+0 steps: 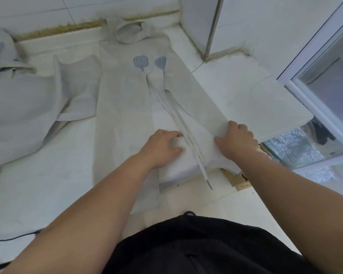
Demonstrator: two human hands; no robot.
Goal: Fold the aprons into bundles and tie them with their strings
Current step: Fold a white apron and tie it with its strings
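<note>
A pale grey apron with a blue spatula and spoon print lies lengthwise on the white counter, folded into a long strip. Its two white strings run down the middle towards me. My left hand grips the rolled near end of the apron from the left. My right hand holds the apron's right edge beside the roll, fingers curled round the cloth. The string ends hang over the roll's front.
More grey aprons lie crumpled at the left of the white counter. A tiled wall corner stands behind. A window frame is at the right. The counter's front edge runs just under the roll.
</note>
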